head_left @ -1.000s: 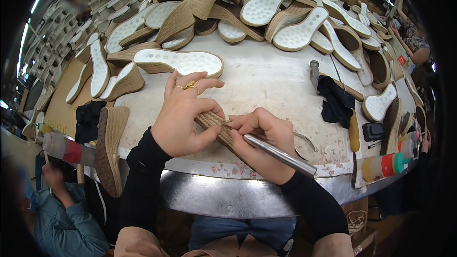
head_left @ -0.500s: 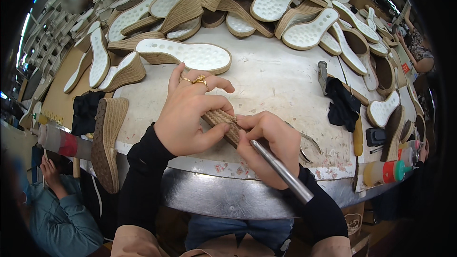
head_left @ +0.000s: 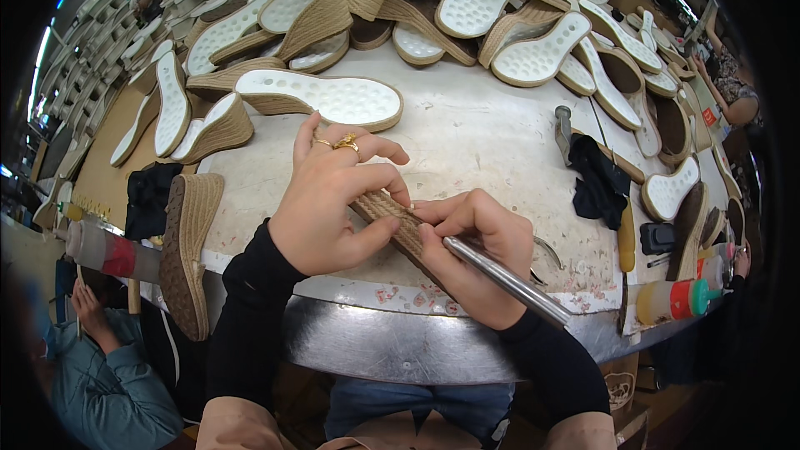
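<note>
A wedge sole wrapped in braided jute lies slantwise under both hands, mostly covered by them. My left hand, with gold rings, holds it between thumb and index finger, the other fingers raised. Closed around a slim silver metal tool, my right hand has its thumb and fingertips pinched at the jute braid beside the left thumb. The tool's round shaft sticks out toward the right wrist; its working tip is hidden. Just beyond my left hand a jute wedge sole with a white dimpled top rests on the table.
A heap of wedge soles fills the far side. A hammer, black cloth and bottle with green cap lie right, curved metal pliers beside my right hand. A brown-soled wedge stands left. A co-worker's teal sleeve shows lower left.
My right hand has shifted slightly right, and the tool's shaft has swung a little rightward with it. More of the jute wedge sole shows between my hands. My left hand stays nearly still.
</note>
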Tool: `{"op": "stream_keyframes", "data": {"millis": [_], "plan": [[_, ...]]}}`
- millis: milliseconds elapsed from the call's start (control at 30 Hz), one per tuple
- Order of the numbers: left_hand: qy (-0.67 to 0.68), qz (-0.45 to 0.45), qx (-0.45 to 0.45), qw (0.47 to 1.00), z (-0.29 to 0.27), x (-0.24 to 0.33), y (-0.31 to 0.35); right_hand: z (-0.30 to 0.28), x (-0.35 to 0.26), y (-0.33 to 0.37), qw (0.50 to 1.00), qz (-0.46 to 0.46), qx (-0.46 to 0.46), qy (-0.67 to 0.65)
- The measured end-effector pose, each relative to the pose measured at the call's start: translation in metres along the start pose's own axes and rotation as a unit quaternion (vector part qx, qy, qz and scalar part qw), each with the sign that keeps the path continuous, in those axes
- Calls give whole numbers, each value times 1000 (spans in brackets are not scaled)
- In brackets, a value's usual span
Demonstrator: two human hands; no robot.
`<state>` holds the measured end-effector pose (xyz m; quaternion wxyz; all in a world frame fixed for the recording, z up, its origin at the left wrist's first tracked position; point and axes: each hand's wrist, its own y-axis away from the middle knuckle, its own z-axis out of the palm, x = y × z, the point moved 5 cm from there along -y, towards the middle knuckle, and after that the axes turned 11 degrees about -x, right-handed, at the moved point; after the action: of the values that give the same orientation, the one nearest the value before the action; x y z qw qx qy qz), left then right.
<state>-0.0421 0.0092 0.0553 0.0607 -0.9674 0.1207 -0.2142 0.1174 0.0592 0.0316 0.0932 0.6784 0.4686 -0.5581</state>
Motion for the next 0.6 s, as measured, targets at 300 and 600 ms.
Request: {"op": "stream_keyframes", "data": {"millis": [300, 600], "plan": [[-15, -9, 25, 1000, 1, 0, -2, -3, 11, 0, 997, 48, 7, -65], [-15, -9, 39, 999, 2, 1, -2, -3, 3, -1, 1000, 21, -9, -14]]}}
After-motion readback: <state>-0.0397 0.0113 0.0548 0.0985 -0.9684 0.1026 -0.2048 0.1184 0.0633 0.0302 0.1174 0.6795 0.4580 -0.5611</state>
